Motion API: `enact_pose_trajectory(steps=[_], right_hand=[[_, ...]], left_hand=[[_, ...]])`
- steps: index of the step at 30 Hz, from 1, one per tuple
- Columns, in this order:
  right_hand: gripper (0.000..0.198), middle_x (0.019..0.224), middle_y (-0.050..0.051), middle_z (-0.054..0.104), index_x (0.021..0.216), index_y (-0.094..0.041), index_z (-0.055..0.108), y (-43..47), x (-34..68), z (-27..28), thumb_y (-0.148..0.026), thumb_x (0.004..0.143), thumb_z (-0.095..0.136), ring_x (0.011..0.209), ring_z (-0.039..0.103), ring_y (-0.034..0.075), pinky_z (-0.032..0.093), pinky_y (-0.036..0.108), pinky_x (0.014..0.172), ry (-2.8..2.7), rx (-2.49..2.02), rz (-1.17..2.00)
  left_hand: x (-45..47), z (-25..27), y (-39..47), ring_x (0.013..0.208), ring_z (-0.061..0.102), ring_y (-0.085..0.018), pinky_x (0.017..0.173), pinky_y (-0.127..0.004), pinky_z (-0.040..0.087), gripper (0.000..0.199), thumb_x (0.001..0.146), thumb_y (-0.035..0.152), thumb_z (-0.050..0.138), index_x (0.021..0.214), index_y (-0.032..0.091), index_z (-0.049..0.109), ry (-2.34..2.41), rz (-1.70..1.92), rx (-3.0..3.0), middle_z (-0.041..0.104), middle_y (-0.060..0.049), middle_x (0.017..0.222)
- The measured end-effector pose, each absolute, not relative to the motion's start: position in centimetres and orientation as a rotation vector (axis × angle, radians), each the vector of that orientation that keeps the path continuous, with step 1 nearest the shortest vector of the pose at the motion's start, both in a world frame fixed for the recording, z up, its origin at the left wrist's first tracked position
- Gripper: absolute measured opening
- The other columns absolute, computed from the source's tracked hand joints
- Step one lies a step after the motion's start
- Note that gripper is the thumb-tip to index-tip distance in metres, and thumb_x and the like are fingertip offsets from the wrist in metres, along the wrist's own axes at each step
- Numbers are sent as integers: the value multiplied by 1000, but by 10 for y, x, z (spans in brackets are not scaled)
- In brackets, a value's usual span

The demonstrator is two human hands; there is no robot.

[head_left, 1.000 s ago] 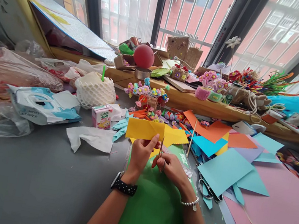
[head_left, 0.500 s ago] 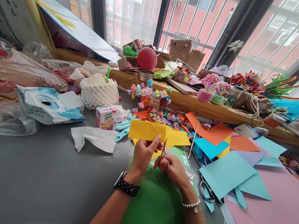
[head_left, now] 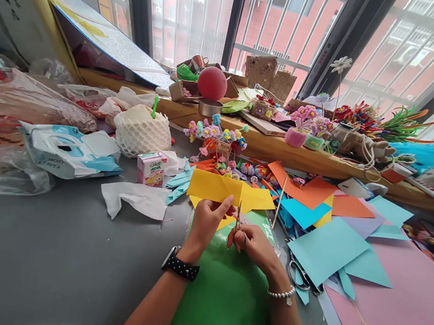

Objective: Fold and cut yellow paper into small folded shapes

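Paper (head_left: 209, 185) is pinched by left hand (head_left: 207, 222), scissors (head_left: 237, 223) are held by right hand (head_left: 256, 246); below both grips lies mat (head_left: 222, 309) on table (head_left: 56, 263), beyond them windows (head_left: 187, 17).

Coloured paper (head_left: 208, 185), scissors (head_left: 237, 221) and little flowers (head_left: 304, 115) mark a craft workspace (head_left: 56, 263) by windows (head_left: 192, 18).
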State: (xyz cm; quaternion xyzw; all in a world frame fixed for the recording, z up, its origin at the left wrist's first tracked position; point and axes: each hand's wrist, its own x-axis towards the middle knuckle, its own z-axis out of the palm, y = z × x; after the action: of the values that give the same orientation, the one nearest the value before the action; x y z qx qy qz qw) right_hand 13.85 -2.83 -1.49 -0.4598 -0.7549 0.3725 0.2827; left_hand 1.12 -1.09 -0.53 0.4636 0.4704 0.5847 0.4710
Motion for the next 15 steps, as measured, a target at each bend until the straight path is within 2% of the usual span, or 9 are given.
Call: enact_pose_trajectory(steps=[15], right_hand=[[67, 43, -1, 43, 57, -16, 63, -27, 140, -18, -72, 65, 27, 43, 39, 9, 27, 20, 41, -1988, -1204, 1048]], left_hand=[[10, -7, -12, 53, 58, -13, 51, -21, 42, 27, 65, 38, 57, 55, 12, 60, 1146, 1408, 1145, 65, -6, 58]])
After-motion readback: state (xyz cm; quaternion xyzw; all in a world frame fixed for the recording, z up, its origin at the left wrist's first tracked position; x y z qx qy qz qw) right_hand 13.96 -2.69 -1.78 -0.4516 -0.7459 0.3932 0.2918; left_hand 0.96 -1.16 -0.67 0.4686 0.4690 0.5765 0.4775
